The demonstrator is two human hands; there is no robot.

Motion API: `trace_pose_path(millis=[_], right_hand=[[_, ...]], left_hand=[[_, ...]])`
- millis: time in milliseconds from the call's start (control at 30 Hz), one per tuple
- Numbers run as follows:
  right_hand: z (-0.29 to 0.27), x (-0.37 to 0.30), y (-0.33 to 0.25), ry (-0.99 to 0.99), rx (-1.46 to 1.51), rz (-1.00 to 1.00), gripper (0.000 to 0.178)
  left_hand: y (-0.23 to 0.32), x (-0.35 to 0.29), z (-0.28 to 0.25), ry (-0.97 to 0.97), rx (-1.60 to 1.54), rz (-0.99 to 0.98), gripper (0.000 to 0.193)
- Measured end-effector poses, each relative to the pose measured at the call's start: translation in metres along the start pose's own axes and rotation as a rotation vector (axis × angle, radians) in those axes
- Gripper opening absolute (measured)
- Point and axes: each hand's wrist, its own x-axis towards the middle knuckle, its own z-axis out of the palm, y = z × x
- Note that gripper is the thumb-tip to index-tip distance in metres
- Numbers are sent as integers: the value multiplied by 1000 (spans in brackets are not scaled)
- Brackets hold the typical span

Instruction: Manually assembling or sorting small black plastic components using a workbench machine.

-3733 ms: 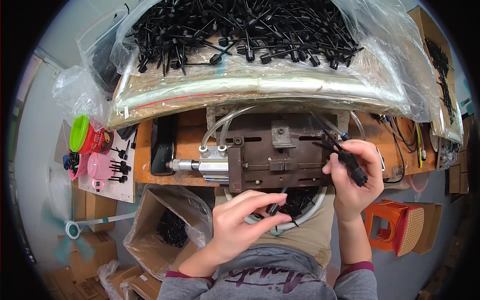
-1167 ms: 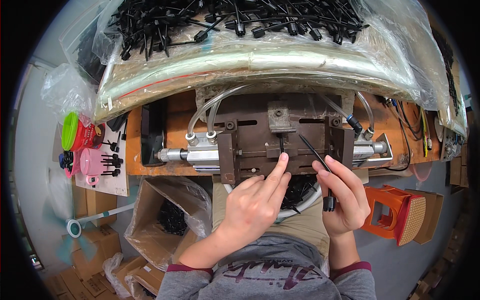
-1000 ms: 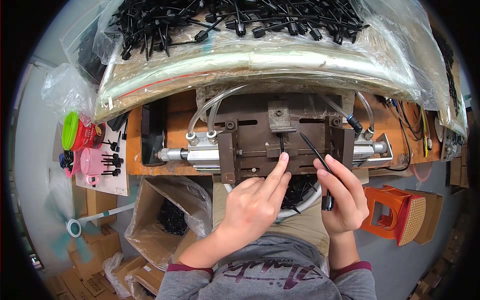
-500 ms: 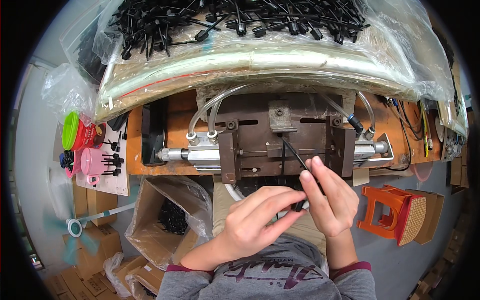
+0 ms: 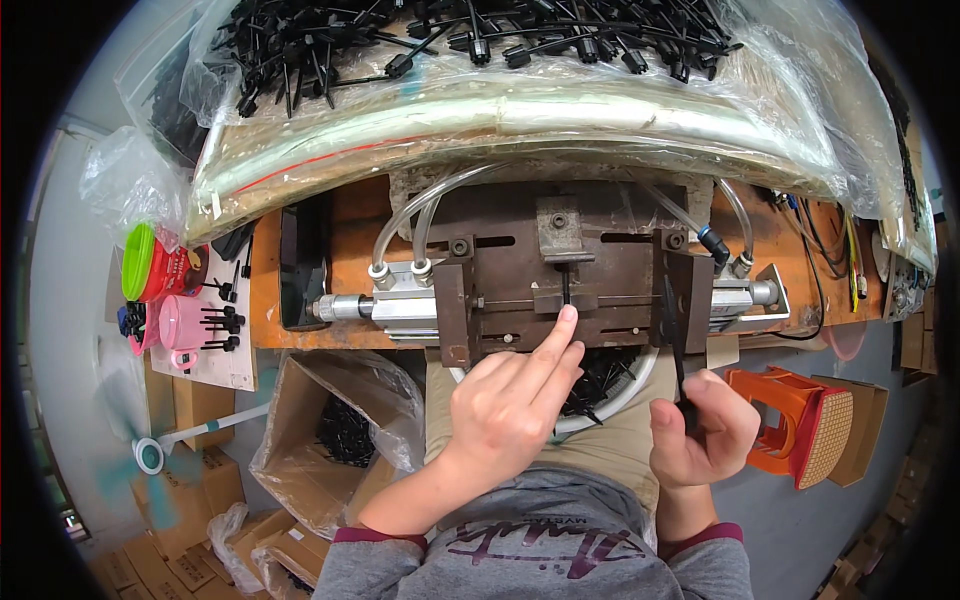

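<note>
My left hand (image 5: pixel 505 410) reaches forward with its index finger stretched out and the other fingers partly bent. That fingertip touches the near end of a thin black stem (image 5: pixel 566 285) lying in the middle of a dark metal clamping fixture (image 5: pixel 510 220). To the right, my right hand (image 5: pixel 705 430) is closed on another black plastic stem (image 5: pixel 675 335), which points away from me across the fixture's right block. Its lower end is hidden in my fingers. A round tub (image 5: pixel 640 385) with several black parts rests on my lap, partly behind my left hand.
Black stems with ribbed heads (image 5: pixel 480 45) are heaped on a plastic-covered tray (image 5: pixel 520 115) beyond the fixture. Air cylinders (image 5: pixel 405 305) with clear hoses flank it. A cardboard box (image 5: pixel 300 440) stands at left, an orange stool (image 5: pixel 790 420) at right. A pink cup (image 5: pixel 182 322) sits far left.
My hands have moved apart. My left index finger has come forward onto the stem in the fixture, while my right hand has shifted right with its stem, now pointing straighter ahead.
</note>
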Motion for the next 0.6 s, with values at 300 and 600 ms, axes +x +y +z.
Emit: trace_pose_path(millis=[300,600], right_hand=[[15,-12,-3,121,309,223,41],[4,-12,-1,-230,263,96,31]], left_hand=[[2,2,-7,-68,-25,-41,30],[15,-6,-32,-267,-1573,-715,45]])
